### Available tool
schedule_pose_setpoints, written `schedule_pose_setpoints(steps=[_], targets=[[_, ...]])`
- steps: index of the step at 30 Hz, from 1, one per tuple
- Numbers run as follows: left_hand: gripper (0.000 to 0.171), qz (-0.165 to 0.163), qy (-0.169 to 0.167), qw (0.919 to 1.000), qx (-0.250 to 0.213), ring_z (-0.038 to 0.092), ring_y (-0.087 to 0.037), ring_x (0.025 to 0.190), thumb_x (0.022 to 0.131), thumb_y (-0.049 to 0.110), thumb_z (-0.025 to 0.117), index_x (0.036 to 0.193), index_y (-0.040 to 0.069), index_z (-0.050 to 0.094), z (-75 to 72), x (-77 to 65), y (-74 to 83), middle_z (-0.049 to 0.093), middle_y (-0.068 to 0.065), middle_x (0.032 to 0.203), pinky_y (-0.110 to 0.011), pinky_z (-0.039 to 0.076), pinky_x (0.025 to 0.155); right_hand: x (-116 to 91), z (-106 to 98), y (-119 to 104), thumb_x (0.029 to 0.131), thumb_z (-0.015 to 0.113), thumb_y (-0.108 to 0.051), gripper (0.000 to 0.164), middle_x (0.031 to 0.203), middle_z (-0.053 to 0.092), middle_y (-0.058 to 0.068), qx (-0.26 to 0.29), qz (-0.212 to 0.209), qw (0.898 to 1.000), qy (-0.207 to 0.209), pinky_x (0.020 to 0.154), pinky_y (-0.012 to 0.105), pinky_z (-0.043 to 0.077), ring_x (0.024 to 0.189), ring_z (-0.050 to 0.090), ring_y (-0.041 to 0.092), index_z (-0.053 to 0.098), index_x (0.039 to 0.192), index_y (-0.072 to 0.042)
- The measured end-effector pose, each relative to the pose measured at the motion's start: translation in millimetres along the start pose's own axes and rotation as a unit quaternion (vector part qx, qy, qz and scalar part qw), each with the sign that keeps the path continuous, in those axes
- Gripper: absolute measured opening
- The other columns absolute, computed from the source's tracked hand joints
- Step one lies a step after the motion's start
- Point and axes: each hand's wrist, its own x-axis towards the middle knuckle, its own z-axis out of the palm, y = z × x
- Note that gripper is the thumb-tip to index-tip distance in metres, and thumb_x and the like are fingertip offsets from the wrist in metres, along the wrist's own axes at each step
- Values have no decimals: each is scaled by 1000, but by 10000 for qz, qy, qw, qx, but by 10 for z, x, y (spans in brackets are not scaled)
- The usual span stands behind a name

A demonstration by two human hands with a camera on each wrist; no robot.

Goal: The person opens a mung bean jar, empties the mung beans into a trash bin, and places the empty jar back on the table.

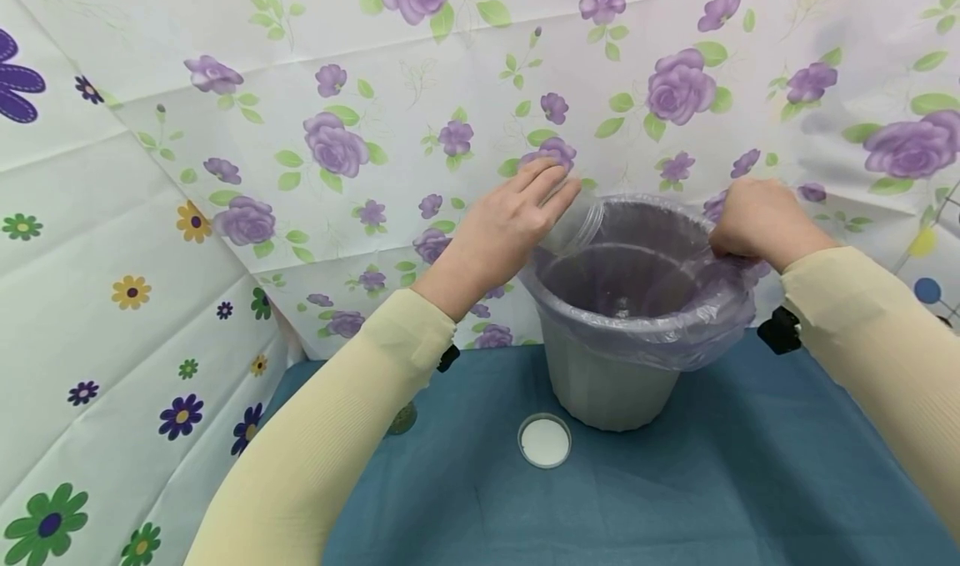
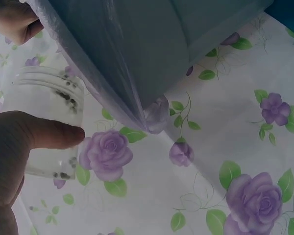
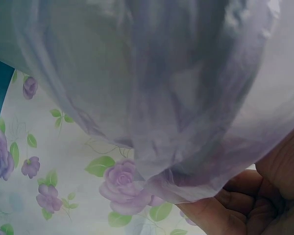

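My left hand (image 1: 510, 224) grips a clear jar (image 1: 579, 226) on its side at the left rim of a grey trash bin (image 1: 611, 383). Its mouth faces the bin's inside in the head view. In the left wrist view, dark specks cling to the inside of the jar (image 2: 49, 159), with the thumb across it. A thin purple trash bag (image 1: 675, 337) lines the bin and folds down over its rim. At the right side of that rim, my right hand (image 1: 765, 220) holds the bag's edge with curled fingers. The right wrist view shows the loose bag (image 3: 186, 161) beside those fingers.
A round white lid (image 1: 545, 442) lies on the blue tablecloth (image 1: 465, 499) in front of the bin. Left of it, a small greenish object (image 1: 402, 418) is partly hidden by my left forearm. A flowered sheet (image 1: 337, 216) hangs close behind the bin.
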Motion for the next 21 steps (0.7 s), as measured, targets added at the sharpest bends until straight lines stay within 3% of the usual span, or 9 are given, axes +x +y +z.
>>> schedule_pose_setpoints(steps=[2, 8, 11, 15, 18, 21], targets=[[46, 27, 76, 10000, 22, 41, -26, 133, 91, -4, 50, 135, 7, 49, 7, -3, 2, 50, -12, 136, -30, 45, 102, -1, -1, -2, 61, 60, -10, 12, 66, 52, 17, 1, -11, 10000, 0, 42, 33, 39, 58, 48, 30, 50, 64, -4], [46, 7, 100, 9999, 109, 38, -25, 135, 91, -3, 50, 136, 8, 48, 7, -3, 8, 49, -12, 138, -30, 44, 103, 1, 4, 2, 61, 60, -10, 12, 67, 53, 18, -11, -36, 10000, 32, 42, 33, 39, 59, 48, 31, 50, 65, -4], [49, -12, 1, 9999, 172, 36, -24, 137, 90, -3, 52, 138, 8, 46, 1, -4, 10, 47, -12, 139, -30, 43, 104, 3, 4, 2, 61, 60, -10, 12, 66, 53, 18, -4, -46, 10000, 49, 42, 33, 39, 59, 48, 31, 50, 65, -4], [56, -76, -114, 9999, 82, 42, -25, 131, 84, 8, 65, 137, 6, 46, -7, -5, 9, 50, -12, 135, -29, 42, 105, 1, 3, 1, 61, 59, -10, 11, 65, 53, 17, -17, -52, 10000, 52, 43, 33, 39, 59, 49, 31, 50, 64, -5], [52, -62, -17, 10000, -2, 45, -25, 126, 85, 8, 65, 134, 5, 49, -5, -8, 4, 53, -12, 131, -29, 44, 103, -3, 4, -1, 61, 58, -9, 10, 64, 53, 16, -30, -40, 10000, 59, 43, 33, 39, 59, 49, 30, 50, 63, -5], [45, -24, 121, 9999, -31, 44, -25, 128, 89, -1, 55, 133, 6, 51, 2, -13, -1, 53, -12, 131, -30, 46, 101, -6, 8, -4, 61, 58, -9, 9, 64, 53, 16, -15, -29, 10000, 60, 42, 33, 39, 59, 49, 30, 50, 63, -5]])
